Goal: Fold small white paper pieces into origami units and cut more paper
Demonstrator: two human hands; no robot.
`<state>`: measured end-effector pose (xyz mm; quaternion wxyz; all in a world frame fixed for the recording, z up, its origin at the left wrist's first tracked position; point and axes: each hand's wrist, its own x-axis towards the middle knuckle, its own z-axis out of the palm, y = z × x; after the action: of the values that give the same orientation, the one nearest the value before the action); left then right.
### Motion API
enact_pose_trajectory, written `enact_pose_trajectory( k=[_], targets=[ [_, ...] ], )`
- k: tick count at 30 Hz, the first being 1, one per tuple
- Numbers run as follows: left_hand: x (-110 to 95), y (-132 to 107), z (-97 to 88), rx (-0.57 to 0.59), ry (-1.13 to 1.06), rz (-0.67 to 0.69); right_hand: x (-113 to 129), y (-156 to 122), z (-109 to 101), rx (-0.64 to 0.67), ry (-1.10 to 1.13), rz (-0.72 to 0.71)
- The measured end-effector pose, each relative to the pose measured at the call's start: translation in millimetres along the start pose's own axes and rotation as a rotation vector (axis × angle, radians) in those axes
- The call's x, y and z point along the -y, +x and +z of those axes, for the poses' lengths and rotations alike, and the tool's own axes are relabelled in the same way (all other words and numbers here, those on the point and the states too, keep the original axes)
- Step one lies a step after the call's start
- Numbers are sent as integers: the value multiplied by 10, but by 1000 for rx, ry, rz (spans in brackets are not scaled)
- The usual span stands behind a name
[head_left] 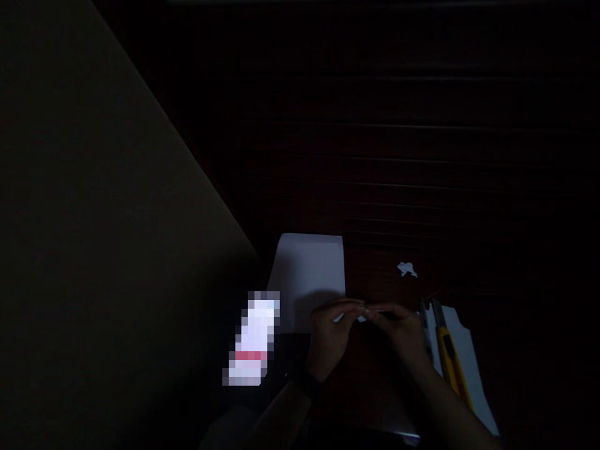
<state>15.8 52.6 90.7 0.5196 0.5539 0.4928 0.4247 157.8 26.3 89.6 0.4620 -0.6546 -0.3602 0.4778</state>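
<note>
Both my hands meet over the dark table, pinching a small piece of white paper (362, 319) between the fingertips. My left hand (329, 328), with a dark band at the wrist, is closed on the paper's left side. From the right, my right hand (399, 330) is closed on its other side. Most of the piece is hidden by the fingers, and the dim light hides its exact shape. Behind my left hand lies a large white sheet of paper (309, 265), with the hand's shadow on it.
A lit, blurred-out screen (253, 340) glows left of my left hand. A yellow utility knife (450, 359) lies on white paper (473, 365) beside my right forearm. A crumpled paper scrap (407, 269) rests farther back. A pale wall (117, 219) rises at left.
</note>
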Motion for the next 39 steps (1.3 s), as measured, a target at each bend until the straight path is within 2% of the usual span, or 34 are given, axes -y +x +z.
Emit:
enact_pose_trajectory(
  k=[4, 9, 14, 17, 22, 28, 33, 39],
  targets=[
    [-10, 7, 10, 25, -25, -16, -68, -20, 27, -51, 64, 34],
    [-30, 2, 23, 60, -48, -15, -66, -55, 33, -77, 55, 6],
    [-33, -24, 46, 33, -77, -50, -7, -91, 55, -122, 57, -16],
    [-32, -18, 29, 20, -115, -84, 27, -86, 64, -110, 7, -46],
    [-17, 3, -7, 23, -170, -91, 25, -68, 56, -13, 16, -51],
    [-53, -9, -1, 101, -233, -121, -18, -65, 35, -105, -10, -18],
    [-116, -22, -4, 134, -278, -172, 24, -71, 39, -94, -23, -38],
    [-56, -27, 34, 145, -222, -239, 36, -99, 51, -114, -47, -58]
  ],
)
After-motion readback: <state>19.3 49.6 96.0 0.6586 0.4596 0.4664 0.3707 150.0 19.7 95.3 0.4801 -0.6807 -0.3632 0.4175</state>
